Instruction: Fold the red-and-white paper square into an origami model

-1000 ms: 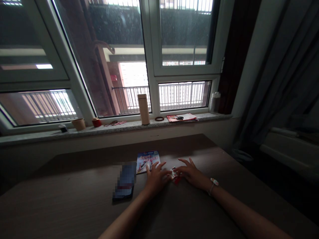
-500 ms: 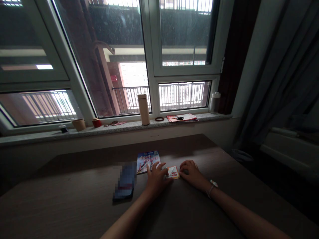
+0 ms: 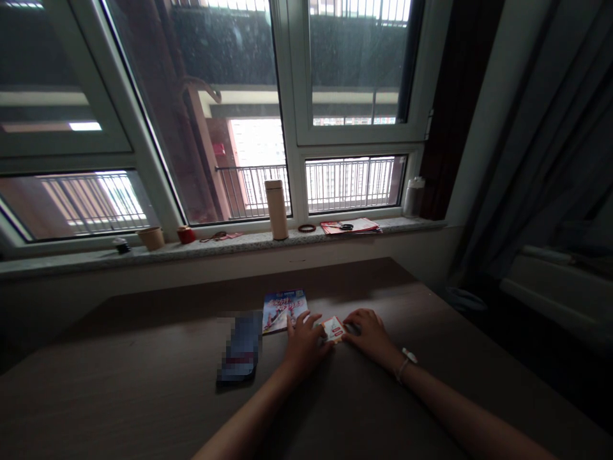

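One small white-and-red card (image 3: 334, 329) lies on the table (image 3: 143, 358), in from its far right corner, between left hand (image 3: 305, 340) and right hand (image 3: 368, 333), about equally near; fingers curl loosely at its opposite edges, though whether they pinch it, or which axis is longer, I cannot tell

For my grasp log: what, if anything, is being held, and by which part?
Small printed card: left hand at its left edge, right hand at its right edge; whether either grip actually pinches it can't be told.
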Action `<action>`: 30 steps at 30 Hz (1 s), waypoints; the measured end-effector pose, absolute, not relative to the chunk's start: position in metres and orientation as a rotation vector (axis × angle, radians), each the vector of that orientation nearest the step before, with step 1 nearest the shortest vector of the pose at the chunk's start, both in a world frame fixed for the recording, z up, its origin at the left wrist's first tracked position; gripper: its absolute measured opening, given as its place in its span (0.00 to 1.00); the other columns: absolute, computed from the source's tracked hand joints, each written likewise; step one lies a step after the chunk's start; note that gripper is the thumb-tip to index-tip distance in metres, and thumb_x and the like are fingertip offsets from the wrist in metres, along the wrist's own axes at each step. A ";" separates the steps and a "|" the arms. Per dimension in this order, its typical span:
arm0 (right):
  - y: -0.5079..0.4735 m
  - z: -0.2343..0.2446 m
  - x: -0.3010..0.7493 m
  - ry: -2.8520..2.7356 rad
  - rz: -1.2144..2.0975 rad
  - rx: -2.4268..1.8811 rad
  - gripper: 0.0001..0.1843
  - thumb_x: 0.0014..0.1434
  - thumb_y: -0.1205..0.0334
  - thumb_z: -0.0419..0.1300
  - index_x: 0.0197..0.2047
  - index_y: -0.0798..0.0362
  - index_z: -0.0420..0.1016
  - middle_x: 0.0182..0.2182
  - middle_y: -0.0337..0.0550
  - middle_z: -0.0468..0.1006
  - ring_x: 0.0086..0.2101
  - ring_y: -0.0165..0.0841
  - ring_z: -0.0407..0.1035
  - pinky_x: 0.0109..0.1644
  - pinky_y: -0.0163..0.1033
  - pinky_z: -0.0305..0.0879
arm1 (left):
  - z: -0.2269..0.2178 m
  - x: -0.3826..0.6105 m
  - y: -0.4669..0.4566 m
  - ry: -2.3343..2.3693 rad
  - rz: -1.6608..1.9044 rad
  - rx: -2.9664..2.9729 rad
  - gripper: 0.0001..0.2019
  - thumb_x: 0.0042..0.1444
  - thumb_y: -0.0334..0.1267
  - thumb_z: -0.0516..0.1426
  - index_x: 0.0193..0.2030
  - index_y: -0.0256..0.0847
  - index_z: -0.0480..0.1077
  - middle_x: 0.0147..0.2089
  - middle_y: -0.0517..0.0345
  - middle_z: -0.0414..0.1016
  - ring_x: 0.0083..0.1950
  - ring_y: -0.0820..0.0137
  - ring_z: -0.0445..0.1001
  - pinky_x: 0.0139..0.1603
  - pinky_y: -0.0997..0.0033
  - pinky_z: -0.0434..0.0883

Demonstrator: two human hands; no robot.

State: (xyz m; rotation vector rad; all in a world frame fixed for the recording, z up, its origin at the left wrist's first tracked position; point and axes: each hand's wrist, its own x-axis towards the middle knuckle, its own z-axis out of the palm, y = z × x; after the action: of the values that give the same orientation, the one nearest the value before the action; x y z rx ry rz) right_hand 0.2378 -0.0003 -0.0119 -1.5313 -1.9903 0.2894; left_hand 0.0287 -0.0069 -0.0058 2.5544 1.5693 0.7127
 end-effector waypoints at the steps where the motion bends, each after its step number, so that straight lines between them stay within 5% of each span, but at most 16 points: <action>1: 0.001 -0.012 0.240 -1.983 0.260 -1.557 0.12 0.55 0.56 0.64 0.43 0.49 0.80 0.44 0.44 0.77 0.50 0.41 0.65 0.57 0.44 0.56 | -0.006 0.029 -0.007 1.549 0.706 2.552 0.04 0.55 0.40 0.63 0.37 0.47 0.76 0.62 0.55 0.70 0.67 0.49 0.58 0.66 0.25 0.41; 17: 0.003 -0.011 0.238 -1.954 0.016 -1.560 0.08 0.60 0.59 0.59 0.36 0.48 0.81 0.39 0.44 0.79 0.47 0.43 0.66 0.56 0.49 0.56 | -0.008 0.025 -0.007 1.381 0.637 2.572 0.09 0.58 0.42 0.60 0.45 0.54 0.77 0.57 0.61 0.75 0.67 0.52 0.59 0.69 0.31 0.37; 30: 0.000 -0.008 0.230 -1.952 0.203 -1.454 0.08 0.59 0.62 0.56 0.37 0.48 0.78 0.42 0.42 0.80 0.54 0.43 0.64 0.65 0.59 0.42 | -0.006 0.026 -0.008 1.387 0.640 2.532 0.12 0.59 0.41 0.60 0.49 0.58 0.77 0.57 0.63 0.75 0.66 0.53 0.60 0.69 0.29 0.31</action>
State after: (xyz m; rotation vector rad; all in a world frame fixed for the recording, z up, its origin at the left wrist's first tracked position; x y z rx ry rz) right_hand 0.2296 0.0000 -0.0084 -1.4543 -1.9516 0.2026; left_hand 0.0262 -0.0076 -0.0060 2.5318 1.3869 0.6397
